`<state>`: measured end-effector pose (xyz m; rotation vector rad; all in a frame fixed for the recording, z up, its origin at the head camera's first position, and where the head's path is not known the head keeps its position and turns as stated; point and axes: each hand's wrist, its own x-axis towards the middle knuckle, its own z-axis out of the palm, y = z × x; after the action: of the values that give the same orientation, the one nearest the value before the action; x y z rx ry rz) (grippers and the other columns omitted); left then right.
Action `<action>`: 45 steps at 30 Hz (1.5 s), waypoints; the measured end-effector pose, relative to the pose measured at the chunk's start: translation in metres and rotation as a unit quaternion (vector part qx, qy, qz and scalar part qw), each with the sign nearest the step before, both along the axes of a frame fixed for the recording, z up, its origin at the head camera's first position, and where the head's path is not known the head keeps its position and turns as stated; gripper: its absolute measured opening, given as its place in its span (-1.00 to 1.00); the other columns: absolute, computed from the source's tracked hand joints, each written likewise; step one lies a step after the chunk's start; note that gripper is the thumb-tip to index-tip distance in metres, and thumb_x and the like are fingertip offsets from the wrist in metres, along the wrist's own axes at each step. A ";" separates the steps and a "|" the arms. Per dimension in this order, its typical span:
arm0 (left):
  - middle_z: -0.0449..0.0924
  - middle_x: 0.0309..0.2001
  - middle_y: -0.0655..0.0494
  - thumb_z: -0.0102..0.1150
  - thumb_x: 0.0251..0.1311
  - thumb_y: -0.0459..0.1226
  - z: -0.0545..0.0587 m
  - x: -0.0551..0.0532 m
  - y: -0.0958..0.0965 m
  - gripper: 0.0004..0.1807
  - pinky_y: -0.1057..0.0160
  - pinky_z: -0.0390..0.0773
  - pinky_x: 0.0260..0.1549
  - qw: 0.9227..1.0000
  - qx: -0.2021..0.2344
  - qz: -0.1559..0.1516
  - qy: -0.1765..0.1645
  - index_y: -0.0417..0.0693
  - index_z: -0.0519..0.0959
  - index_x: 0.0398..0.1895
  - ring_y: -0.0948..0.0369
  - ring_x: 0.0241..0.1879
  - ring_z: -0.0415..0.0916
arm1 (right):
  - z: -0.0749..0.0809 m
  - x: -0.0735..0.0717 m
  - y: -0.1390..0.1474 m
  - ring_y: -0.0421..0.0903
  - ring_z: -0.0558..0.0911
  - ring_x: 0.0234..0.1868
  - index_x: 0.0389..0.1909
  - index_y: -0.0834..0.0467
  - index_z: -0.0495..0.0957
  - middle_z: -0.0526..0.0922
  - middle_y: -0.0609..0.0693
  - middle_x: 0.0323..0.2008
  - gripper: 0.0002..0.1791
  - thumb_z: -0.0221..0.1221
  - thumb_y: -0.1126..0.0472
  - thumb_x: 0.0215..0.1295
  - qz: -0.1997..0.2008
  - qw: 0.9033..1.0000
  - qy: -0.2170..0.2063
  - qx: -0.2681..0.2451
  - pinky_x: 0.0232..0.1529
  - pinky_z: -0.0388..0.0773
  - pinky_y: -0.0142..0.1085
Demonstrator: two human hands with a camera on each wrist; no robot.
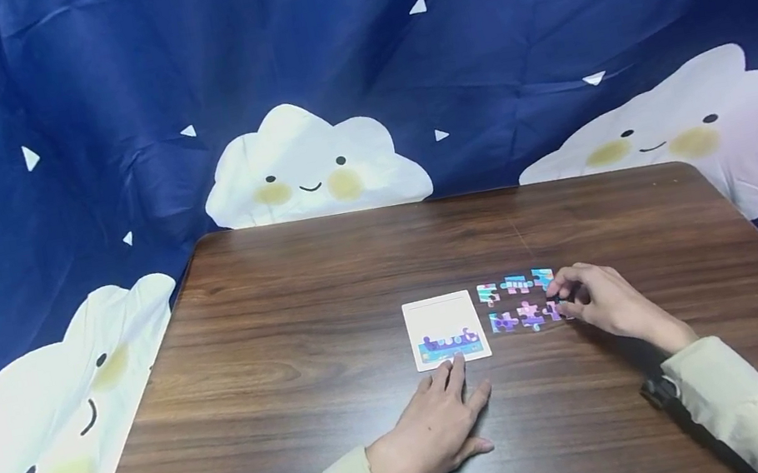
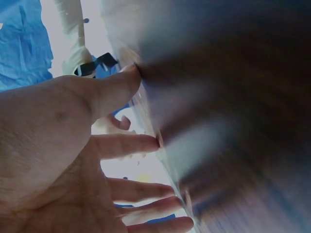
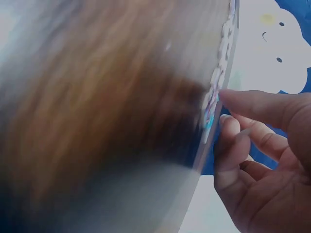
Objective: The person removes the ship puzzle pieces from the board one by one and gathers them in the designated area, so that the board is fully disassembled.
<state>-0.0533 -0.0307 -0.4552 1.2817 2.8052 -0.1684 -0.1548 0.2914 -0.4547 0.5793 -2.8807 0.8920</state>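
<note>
A square white puzzle board lies on the table with a strip of joined purple and blue pieces along its near edge. My left hand is spread over the table, fingers nearly straight and fingertips resting at the board's near edge. Right of the board, several loose jigsaw pieces lie in two rows. At the right end of the lower row, my right hand pinches a purple jigsaw piece between thumb and curled fingers. The right wrist view shows the thumb tip against the pieces' edge, low at the tabletop.
The brown wooden table extends around both hands. Behind it hangs a blue cloth with smiling white clouds. A dark strap device sits at the right wrist, beside the pale sleeve.
</note>
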 end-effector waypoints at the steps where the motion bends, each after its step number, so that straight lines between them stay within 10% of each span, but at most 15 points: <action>1: 0.31 0.52 -0.29 0.00 0.41 0.30 0.000 0.000 0.000 -0.20 0.00 0.56 0.33 1.000 0.000 0.000 -0.003 0.08 0.35 0.55 -0.08 0.46 0.38 | 0.000 0.000 -0.002 -0.32 0.54 -0.40 -0.23 0.12 0.71 0.67 -0.03 -0.34 -0.79 0.45 0.40 0.14 0.002 1.000 0.008 -0.006 -0.33 0.50 -0.36; 8: 0.24 0.56 -0.29 0.00 0.43 0.29 0.003 0.000 -0.002 -0.20 -0.08 0.56 0.32 1.000 -0.001 0.009 -0.023 0.10 0.31 0.58 -0.09 0.51 0.32 | 0.004 -0.009 -0.026 -0.27 0.53 -0.40 -0.22 0.12 0.71 0.68 -0.09 -0.36 -0.86 0.36 0.39 0.26 0.011 0.999 0.036 -0.027 -0.33 0.48 -0.35; 20: 0.27 0.54 -0.32 0.06 0.34 0.36 0.002 0.004 -0.002 -0.12 -0.05 0.60 0.28 1.000 0.007 0.015 -0.019 0.07 0.35 0.56 -0.11 0.49 0.36 | 0.003 -0.021 -0.096 -0.20 0.64 -0.46 -0.09 0.21 0.72 0.76 0.02 -0.32 -0.86 0.24 0.34 0.42 0.073 0.993 -0.068 -0.064 -0.44 0.58 -0.40; 37: 0.16 0.59 -0.33 0.11 0.24 0.43 0.002 0.005 -0.001 0.02 -0.09 0.60 0.29 0.999 0.004 0.014 -0.050 0.03 0.27 0.60 -0.12 0.56 0.26 | 0.000 -0.022 -0.137 -0.24 0.67 -0.23 -0.03 0.19 0.73 0.80 -0.01 -0.19 -0.81 0.21 0.32 0.45 0.133 0.986 -0.097 -0.036 -0.08 0.67 -0.32; 45: 0.16 0.59 -0.33 0.12 0.20 0.45 0.000 0.005 -0.002 0.05 -0.09 0.60 0.29 0.999 0.004 0.013 -0.040 0.04 0.26 0.60 -0.12 0.56 0.26 | -0.001 -0.021 -0.141 -0.14 0.70 -0.07 -0.05 0.13 0.77 0.81 -0.03 -0.09 -0.79 0.18 0.30 0.48 0.152 0.983 -0.101 -0.013 0.28 0.48 0.11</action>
<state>-0.0484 -0.0324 -0.4554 1.2242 2.7564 -0.1034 -0.1762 0.1504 -0.4561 1.0038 -3.0030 1.0819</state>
